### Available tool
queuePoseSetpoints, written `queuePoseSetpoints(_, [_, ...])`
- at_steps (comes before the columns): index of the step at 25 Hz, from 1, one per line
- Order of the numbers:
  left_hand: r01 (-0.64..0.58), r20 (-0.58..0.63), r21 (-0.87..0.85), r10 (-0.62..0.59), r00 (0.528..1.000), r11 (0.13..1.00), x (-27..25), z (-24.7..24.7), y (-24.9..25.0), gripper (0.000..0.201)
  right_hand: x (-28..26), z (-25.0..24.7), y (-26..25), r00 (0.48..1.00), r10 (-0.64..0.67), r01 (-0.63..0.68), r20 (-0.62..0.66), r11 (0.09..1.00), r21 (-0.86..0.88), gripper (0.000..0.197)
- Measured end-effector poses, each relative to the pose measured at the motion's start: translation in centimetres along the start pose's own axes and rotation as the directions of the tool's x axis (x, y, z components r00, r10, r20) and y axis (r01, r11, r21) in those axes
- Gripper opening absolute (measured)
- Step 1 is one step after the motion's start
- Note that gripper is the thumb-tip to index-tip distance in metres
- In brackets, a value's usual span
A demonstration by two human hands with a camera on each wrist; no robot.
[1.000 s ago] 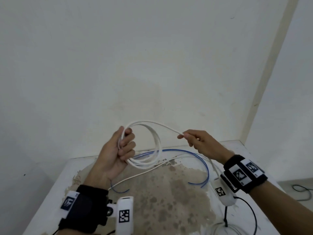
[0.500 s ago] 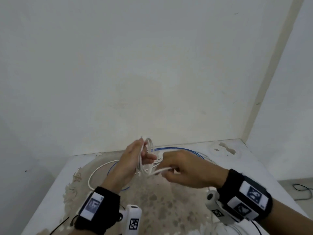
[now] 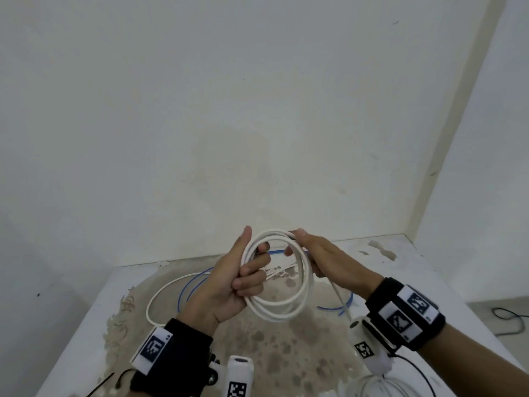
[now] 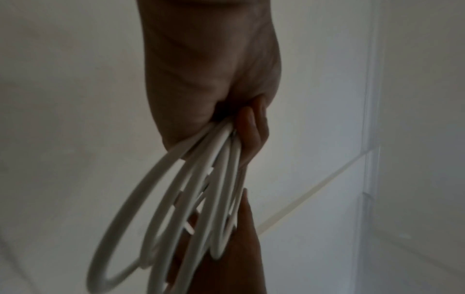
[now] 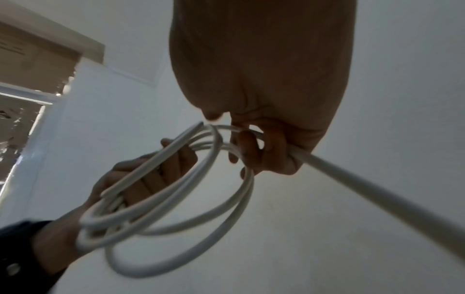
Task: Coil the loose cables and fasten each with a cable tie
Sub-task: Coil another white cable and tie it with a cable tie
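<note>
A white cable is wound into several loops held in the air above the table. My left hand grips the left side of the coil, fingers curled round the strands. My right hand grips the coil's upper right, and the cable's loose tail runs out of that fist down to the table. The rest of the white cable lies in an arc on the table. A blue cable lies loose beneath the hands.
The stained white table stands in a corner of white walls. A black cable tie lies near its front left edge. More white cable sits at the front right. A black cord lies on the floor, right.
The right hand swung from far right to the coil, laying another loop onto it. Both hands now hold the coil, which faces me more openly than half a second ago.
</note>
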State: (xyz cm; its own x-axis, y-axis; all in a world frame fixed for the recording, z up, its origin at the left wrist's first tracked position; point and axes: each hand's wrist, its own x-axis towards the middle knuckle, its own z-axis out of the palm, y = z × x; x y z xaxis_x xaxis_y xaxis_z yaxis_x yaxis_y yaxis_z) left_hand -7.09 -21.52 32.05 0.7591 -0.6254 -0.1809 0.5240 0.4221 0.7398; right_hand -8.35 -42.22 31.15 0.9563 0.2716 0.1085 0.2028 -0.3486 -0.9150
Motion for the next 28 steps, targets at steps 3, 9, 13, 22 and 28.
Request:
queuePoseSetpoints(3, [-0.114,-0.109,0.061,0.121,0.987,0.992,0.6,0.5,0.1,0.038,-0.2,1.2,0.7,0.999,-0.021,0.022,-0.024,0.999,0.023,0.027])
queuePoseSetpoints(9, [-0.201,-0.328,0.297,0.297,0.897,0.934,1.5,-0.1,-0.6,0.045,1.3,2.0,2.2,0.966,0.192,-0.077,-0.173,0.853,0.516,0.024])
queuePoseSetpoints(13, [-0.323,-0.415,0.265,0.410,0.812,0.908,1.8,-0.1,-0.3,0.027,1.2,2.8,1.8,0.994,0.107,-0.081,-0.028,0.877,0.473,0.045])
queuePoseSetpoints(22, [-0.240,-0.431,0.375,0.397,0.811,0.896,1.4,-0.8,0.8,0.019,0.4,3.6,1.1,0.973,-0.078,0.096,-0.219,0.993,0.074,0.040])
queuePoseSetpoints(28, [-0.133,-0.335,0.496,0.330,0.882,0.858,0.8,-0.5,0.8,0.040,0.5,2.4,0.7,0.982,-0.021,0.083,-0.189,0.941,0.327,0.033])
